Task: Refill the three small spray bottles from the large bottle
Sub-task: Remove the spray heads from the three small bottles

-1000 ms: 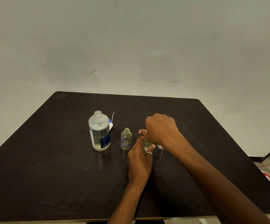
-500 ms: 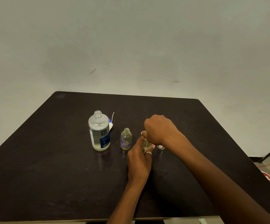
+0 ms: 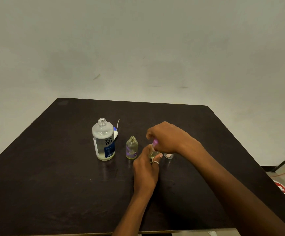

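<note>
Cap [image 3: 155, 142] sits straight above the upright bottle [image 3: 152, 153].
Right hand [image 3: 167, 137] pinches the cap from above; left hand [image 3: 146, 171], nearer, grips the bottle on the desk [image 3: 53, 184].

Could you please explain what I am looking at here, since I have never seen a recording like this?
There is no machine: the single view comes from a camera worn on a person's head, looking down at their bare hands. On the dark table stand a large bottle, uncapped, and a small open bottle. The left hand holds a second small bottle while the right hand pinches its pink spray top. A small clear item sits partly hidden beside the right wrist.
</note>
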Demonstrator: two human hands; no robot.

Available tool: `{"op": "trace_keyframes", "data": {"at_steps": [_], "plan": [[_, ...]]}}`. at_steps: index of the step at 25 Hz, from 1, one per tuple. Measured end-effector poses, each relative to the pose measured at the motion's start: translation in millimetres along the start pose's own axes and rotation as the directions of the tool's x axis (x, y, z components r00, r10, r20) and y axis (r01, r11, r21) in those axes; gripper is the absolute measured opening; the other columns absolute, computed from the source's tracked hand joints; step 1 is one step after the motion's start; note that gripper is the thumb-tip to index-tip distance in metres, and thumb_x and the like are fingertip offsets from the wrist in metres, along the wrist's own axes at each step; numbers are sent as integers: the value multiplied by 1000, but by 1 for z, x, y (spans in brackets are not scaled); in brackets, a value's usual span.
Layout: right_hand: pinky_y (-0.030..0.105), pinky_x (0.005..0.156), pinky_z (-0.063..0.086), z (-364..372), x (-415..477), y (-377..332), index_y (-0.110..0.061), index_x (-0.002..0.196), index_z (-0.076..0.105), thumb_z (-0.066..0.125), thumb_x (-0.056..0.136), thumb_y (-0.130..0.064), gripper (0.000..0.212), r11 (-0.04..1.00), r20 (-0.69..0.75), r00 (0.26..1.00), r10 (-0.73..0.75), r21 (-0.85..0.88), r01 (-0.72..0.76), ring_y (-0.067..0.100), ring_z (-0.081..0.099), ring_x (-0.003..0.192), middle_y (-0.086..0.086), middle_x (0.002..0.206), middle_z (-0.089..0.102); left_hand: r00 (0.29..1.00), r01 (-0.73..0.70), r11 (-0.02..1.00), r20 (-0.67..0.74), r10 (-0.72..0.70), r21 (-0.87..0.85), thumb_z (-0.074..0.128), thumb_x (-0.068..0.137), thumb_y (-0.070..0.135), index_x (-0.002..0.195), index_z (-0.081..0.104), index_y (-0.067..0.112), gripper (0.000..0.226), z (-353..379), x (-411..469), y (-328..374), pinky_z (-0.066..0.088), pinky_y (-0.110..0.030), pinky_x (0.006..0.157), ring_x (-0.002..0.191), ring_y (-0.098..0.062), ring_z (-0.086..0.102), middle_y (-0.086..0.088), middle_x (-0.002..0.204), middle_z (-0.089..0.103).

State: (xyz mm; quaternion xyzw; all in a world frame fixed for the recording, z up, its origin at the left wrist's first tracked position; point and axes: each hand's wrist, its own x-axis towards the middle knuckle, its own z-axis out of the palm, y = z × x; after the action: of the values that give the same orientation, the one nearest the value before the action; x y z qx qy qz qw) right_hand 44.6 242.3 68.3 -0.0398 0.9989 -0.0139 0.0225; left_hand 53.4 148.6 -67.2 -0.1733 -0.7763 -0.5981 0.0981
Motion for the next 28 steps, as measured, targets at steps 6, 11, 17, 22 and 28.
{"op": "trace_keyframes", "data": {"at_steps": [6,11,17,22,28], "plan": [[31,59,41,-9,-7,-8,-18,62,40,58,94,-47,46,974,-115,978,172,-128,-186,13,46,55,0,65,48,998,54,999,14,-54,2,73,89,21,122,64,22,34,1,1,-2,45,-3,75,87,4,64,10,102,72],[31,66,53,-5,-5,-10,-20,65,46,63,90,-22,31,995,-24,997,78,-67,-79,18,60,71,0,70,54,1000,23,1000,5,-23,-14,74,88,17,121,64,24,35,1,1,0,48,-7,76,88,18,60,18,96,68],[34,77,57,-5,-3,-5,-19,107,67,66,87,-24,20,999,50,998,43,-23,-42,19,64,89,0,101,67,1000,-5,1000,-4,5,-18,74,87,17,116,64,26,32,1,1,-4,44,-5,73,88,8,63,18,93,67],[31,64,47,-2,-5,-12,-16,69,46,56,95,-45,39,979,-47,985,163,-115,-168,17,53,65,-1,67,48,1000,30,999,9,-30,-22,74,87,18,108,66,23,22,2,1,-5,44,-8,70,84,4,64,15,91,69],[37,74,58,-7,-4,-8,-21,83,61,62,84,-14,8,998,36,998,47,-49,-46,17,62,79,-1,87,64,1000,0,998,4,0,-62,73,88,16,117,64,26,33,1,1,-5,46,-7,75,91,7,65,20,96,68]]}}
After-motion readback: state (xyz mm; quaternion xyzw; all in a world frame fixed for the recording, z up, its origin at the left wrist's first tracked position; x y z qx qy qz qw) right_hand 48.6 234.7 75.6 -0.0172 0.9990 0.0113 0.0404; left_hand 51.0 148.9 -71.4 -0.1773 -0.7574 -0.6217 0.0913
